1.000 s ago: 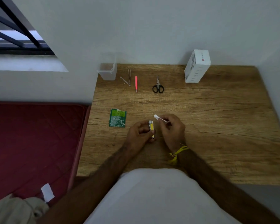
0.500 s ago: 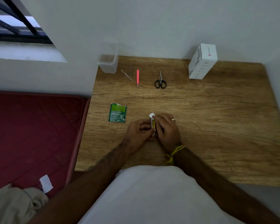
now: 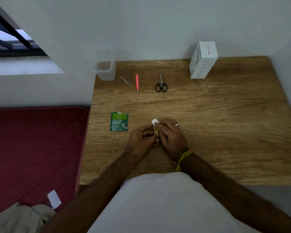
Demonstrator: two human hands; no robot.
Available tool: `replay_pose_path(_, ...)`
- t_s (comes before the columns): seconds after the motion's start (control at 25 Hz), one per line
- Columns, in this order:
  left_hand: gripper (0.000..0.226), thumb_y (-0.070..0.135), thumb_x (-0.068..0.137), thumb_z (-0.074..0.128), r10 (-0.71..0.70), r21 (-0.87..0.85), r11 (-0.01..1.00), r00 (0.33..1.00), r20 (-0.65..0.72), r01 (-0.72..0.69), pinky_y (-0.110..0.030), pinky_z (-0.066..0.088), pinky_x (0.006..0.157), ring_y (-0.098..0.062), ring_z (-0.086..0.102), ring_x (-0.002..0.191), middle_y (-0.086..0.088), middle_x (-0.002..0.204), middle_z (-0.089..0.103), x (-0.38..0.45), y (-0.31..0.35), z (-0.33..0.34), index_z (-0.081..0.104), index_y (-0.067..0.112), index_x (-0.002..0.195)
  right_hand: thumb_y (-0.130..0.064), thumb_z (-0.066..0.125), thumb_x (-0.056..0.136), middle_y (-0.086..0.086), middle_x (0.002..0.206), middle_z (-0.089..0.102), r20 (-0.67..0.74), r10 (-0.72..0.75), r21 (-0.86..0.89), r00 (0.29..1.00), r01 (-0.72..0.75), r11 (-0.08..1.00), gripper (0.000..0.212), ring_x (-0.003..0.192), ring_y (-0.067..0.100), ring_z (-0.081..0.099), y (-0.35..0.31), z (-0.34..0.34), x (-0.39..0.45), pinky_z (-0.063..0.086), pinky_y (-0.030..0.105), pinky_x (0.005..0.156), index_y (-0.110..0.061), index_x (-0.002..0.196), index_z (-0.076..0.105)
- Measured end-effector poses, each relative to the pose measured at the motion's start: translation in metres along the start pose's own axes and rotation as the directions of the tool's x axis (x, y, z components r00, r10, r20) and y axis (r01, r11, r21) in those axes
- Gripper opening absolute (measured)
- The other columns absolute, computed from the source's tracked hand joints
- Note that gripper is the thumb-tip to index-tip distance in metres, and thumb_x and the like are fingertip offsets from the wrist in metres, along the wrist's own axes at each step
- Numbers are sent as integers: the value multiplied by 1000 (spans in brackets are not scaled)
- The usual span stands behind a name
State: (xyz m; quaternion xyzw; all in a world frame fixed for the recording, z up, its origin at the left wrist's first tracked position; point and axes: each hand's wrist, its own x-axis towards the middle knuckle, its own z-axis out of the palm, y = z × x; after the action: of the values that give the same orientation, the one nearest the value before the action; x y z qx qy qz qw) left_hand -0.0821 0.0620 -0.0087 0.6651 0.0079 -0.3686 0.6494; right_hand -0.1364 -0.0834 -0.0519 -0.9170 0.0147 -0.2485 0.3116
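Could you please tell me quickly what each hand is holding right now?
Left hand: grips the yellow nail clipper.
Right hand: pinches a white wipe against the clipper.

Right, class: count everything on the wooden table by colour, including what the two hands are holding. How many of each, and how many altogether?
White: 2, the box and the pad
Green: 1, the sachet
Pink: 1, the pink tool
Black-handled: 1, the scissors
Bare metal: 2, the metal tools
Clear: 1, the container
Yellow and metal: 1, the yellow tool
Total: 9
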Motion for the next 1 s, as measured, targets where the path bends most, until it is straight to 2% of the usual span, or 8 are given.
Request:
replay_pose_path(0.2,38,-4,88,70,7,12,1000,1000,17,-7,-32,62,75,-28,74,91,-22,108,72,0,-1,-2,60,-1,124,-1,61,90,10,110,65,-2,-59,5,998,59,998,26,104,21,56,-1,-2,-1,42,29,94,-1,116,69)
replay_pose_path(0.44,50,-10,81,73,30,66,997,996,84,-36,-42,59,89,-33,72,101,-13,110,74,0,-3,-9,61,8,127,-4,56,93,14,106,65,-21,-85,-11,996,85,996,23,100,23,54,0,-4,-2,44,32,91,1,111,70)
replay_pose_path(0.52,51,-12,81,72,38,67,997,996,86,-44,-41,59,89,-31,72,98,-14,110,74,0,-3,-8,61,8,126,-2,57,92,15,107,66,-13,-140,-25,990,139,990,22,102,24,55,0,-2,-2,41,30,95,3,109,70)
replay_pose_path(0.68,53,-11,81,72,35,61,997,997,67,-39,-38,60,86,-31,72,99,-17,111,73,-1,-2,-7,58,4,129,-3,58,91,15,106,66,-1,-100,-13,995,100,995,22,100,26,56,0,-3,-1,45,35,90,2,109,70)
replay_pose_path(1.0,50,-9,82,73,38,79,996,997,68,-44,-39,61,86,-31,72,101,-15,111,73,-2,-1,-6,59,5,128,-5,57,92,13,110,65,27,-104,-7,994,104,995,24,102,26,57,1,-5,-4,46,34,91,0,111,70)
